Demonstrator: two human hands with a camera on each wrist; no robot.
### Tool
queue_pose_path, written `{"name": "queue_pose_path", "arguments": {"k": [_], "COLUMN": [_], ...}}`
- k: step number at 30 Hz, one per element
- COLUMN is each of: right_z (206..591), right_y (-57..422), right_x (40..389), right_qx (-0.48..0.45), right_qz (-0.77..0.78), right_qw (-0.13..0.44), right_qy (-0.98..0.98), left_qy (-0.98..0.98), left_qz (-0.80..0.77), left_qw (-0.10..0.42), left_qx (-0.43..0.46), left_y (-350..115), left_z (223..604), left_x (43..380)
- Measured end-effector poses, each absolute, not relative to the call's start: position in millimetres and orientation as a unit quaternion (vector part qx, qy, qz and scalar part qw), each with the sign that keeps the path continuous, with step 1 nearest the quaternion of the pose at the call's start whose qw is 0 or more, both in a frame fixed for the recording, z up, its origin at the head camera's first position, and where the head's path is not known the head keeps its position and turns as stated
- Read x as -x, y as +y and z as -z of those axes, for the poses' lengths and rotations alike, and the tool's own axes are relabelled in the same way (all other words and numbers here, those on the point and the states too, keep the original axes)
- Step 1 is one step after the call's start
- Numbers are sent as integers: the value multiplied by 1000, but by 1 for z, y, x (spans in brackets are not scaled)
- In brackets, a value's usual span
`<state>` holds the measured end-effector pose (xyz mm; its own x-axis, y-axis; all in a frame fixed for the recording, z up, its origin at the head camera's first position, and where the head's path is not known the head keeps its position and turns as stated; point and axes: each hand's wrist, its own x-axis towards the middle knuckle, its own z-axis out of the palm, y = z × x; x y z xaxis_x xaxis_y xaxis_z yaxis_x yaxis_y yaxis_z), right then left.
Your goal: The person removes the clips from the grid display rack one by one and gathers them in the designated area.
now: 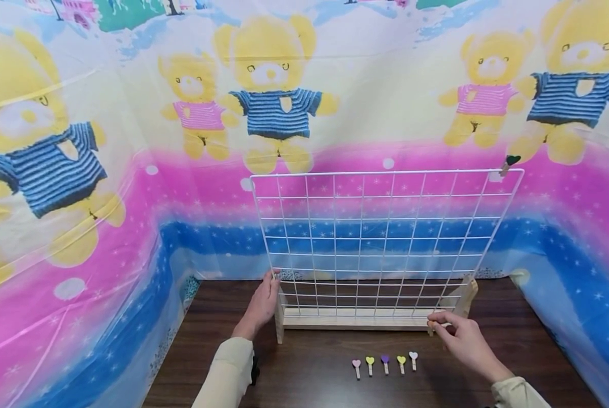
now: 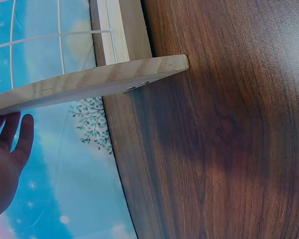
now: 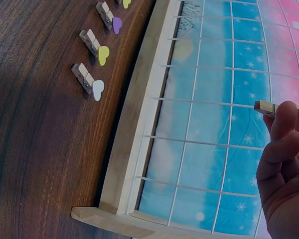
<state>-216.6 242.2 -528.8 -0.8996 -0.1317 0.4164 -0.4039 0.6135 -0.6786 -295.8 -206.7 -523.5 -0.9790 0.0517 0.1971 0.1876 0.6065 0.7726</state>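
At the left upright of a wooden stand (image 1: 355,326), my left hand (image 1: 261,303) holds the side near its upper end. In the left wrist view, fingers (image 2: 24,142) meet the upright's outer side; the thumb is hidden. My right hand (image 1: 464,343) pinches a small wooden clothespin (image 3: 264,107) between thumb and fingers, in front of the stand's right end. A bit of orange shows at its fingertips in the head view. A white wire grid (image 1: 365,237) stands upright in the stand. A clothespin with a dark green heart (image 1: 512,160) sits on the grid's top right.
Several heart clothespins lie in a row on the dark wooden table (image 1: 304,374), before the stand: a pink one (image 1: 357,365), yellow ones, a purple one (image 1: 385,362) and a white one (image 1: 413,360). A cloth printed with bears (image 1: 279,113) hangs behind and around the table.
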Motion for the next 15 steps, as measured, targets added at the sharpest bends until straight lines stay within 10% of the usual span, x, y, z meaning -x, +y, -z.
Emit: {"name": "queue_pose_path", "arguments": {"k": [15], "right_z": [525], "right_y": [237], "right_x": [213], "right_qx": [-141], "right_qz": [-420], "right_qw": [155], "right_qy": [-883], "left_qy": [-894], "left_qz": [437], "left_qw": [75], "left_qx": [65], "left_y": [-207], "left_z": [521], "left_x": [295]}}
